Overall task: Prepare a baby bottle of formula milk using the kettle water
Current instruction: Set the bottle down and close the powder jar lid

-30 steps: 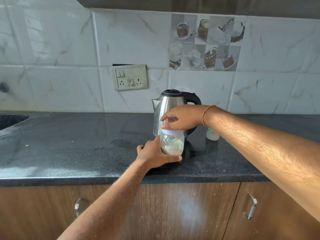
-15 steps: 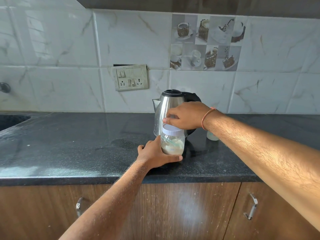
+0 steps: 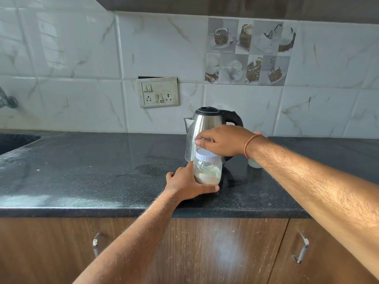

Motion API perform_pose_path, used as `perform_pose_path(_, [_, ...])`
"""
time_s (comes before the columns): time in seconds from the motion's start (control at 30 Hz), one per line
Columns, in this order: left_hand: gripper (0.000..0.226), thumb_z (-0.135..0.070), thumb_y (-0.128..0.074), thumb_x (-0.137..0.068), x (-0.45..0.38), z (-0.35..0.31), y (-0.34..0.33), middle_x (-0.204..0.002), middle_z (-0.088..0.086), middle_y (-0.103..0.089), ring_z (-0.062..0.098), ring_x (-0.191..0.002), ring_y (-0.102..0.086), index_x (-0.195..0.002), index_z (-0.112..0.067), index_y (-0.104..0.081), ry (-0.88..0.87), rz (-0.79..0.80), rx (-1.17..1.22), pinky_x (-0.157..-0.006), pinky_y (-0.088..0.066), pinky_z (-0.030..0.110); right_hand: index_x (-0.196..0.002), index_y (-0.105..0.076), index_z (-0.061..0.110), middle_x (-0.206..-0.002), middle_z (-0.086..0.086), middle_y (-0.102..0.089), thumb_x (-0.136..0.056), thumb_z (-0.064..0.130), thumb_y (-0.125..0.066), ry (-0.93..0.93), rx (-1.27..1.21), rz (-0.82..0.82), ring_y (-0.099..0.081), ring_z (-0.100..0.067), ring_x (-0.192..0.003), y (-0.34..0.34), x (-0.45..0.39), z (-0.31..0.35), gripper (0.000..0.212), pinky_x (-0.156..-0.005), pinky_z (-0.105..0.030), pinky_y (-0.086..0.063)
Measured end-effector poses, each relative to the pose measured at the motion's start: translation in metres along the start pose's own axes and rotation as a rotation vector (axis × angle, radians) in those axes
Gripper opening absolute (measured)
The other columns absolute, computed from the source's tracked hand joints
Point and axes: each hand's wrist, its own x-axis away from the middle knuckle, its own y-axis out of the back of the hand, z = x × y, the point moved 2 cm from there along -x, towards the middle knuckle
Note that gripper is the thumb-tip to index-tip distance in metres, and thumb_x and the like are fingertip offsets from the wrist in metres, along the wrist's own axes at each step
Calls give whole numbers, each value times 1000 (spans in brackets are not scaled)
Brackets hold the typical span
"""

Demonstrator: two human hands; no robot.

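On the black granite counter (image 3: 82,181), seen from the head camera, a clear formula jar (image 3: 207,171) with a white screw lid (image 3: 206,154) is stood upright just in front of the stainless electric kettle (image 3: 202,128). The jar's lower body is gripped by the left hand (image 3: 184,184), with the thumb laid across its front near the base and the fingers hidden behind it. Above the lid the right hand (image 3: 223,141) is held with its fingers curled downward; whether the lid is actually pinched or merely touched cannot be told, since the fingertips are partly hidden. Pale powder and what appears to be a greenish scoop are seen through the jar wall. A small pale container, possibly the baby bottle (image 3: 254,162), is mostly hidden behind the right forearm, just right of the kettle. By these signs the task is judged to be at the powder stage: the lid is on the jar, and no water is seen being poured. Whether scooping is finished cannot be told.
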Motion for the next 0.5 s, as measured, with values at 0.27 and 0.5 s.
perform_pose_path(0.27, [99,-96,-71,-52,1,-1,1,-123,-23,-71,13,-128,-61,-134,-43,-50,-1,1,4,-118,-29,52,-129,-69,34,-121,5,-73,-110,66,-28,-25,82,-84,-67,-23,-111,-9,-4,-7,56,-83,-38,-47])
perform_pose_path(0.5, [99,-96,-72,-53,2,-1,1,-124,-22,-71,14,-128,-61,-134,-43,-50,3,-1,4,-117,-30,52,-131,-67,36,-114,2,-74,-109,69,-25,-10,126,-83,-68,-26,-108,-7,-4,-4,58,-80,-38,-43])
